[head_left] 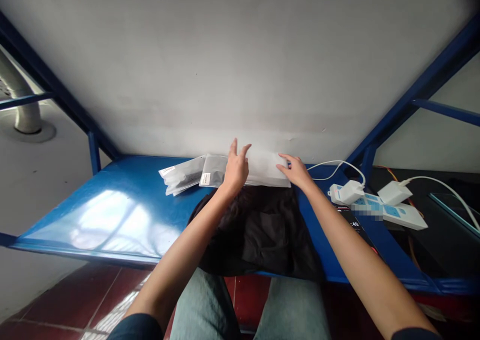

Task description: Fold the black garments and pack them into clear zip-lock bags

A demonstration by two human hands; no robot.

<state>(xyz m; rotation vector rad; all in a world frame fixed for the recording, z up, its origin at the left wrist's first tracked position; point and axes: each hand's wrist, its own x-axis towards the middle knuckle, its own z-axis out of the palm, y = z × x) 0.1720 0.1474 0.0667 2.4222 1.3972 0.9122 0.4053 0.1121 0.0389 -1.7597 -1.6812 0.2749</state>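
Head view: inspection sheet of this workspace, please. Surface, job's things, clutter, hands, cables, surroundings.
Surface: blue metal table, glossy, light glare on the left part.
Job's things: white frosted bag lying flat at the table's back edge; black garment in front of it, hanging over the near edge.
Clutter: stack of packed bags left of the white bag; dark phone at right.
Hands: left hand rests on the white bag, fingers spread; right hand touches its right end.
Cables: white power strip with two adapters, white leads running off right.
Surroundings: grey wall, blue frame struts, red tiled floor.
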